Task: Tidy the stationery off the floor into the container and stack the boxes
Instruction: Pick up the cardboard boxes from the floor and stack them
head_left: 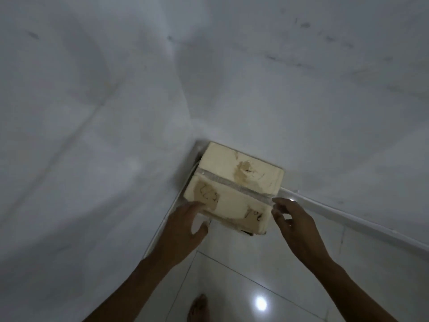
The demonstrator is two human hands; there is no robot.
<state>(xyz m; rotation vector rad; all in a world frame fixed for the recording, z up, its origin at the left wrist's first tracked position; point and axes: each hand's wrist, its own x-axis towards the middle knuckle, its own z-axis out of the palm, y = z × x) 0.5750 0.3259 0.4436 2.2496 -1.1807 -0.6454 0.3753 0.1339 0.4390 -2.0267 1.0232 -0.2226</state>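
Cardboard box [234, 187] in the floor's wall corner

My left hand [183, 231] touches its near left edge, fingers relaxed; my right hand [294, 226] hovers open beside its right edge. My bare foot [198, 309] stands behind.

Dim, soft, wide-angle view.
A bright glare spot sits on the glossy floor tiles [260, 303]; walls [92, 89] look grey, blurred and bowed toward the edges.
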